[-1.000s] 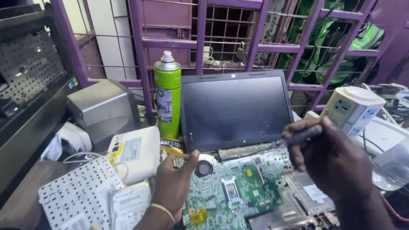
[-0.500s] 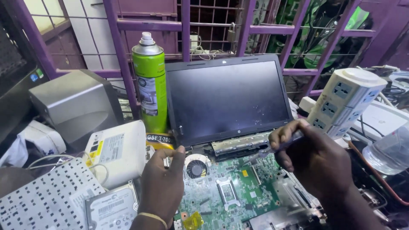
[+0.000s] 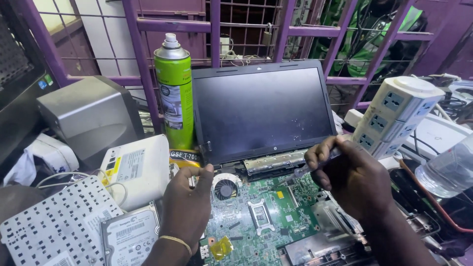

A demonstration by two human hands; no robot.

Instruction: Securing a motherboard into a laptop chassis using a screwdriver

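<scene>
An opened laptop lies before me with its green motherboard [image 3: 268, 209] bare and its dark screen [image 3: 261, 111] standing upright behind. My right hand [image 3: 352, 180] grips a screwdriver [image 3: 303, 170] whose tip points down at the board's upper edge near the hinge strip. At the board's left edge rests my left hand [image 3: 187, 209], fingers curled over the corner beside the round cooling fan [image 3: 225, 188]; what it pinches, if anything, I cannot tell. A thin bracelet circles that wrist.
A green spray can [image 3: 173, 91] stands left of the screen. A white box [image 3: 135, 165], a hard drive [image 3: 130, 236] and a loose keyboard [image 3: 51, 229] lie at left. A tower power strip [image 3: 394, 116] and a water bottle [image 3: 446, 167] stand at right. Purple bars [image 3: 214, 29] close the back.
The view has shifted left and down toward the laptop. My right hand has lowered the screwdriver tip onto the board's upper edge. My left hand stays at the left corner.
</scene>
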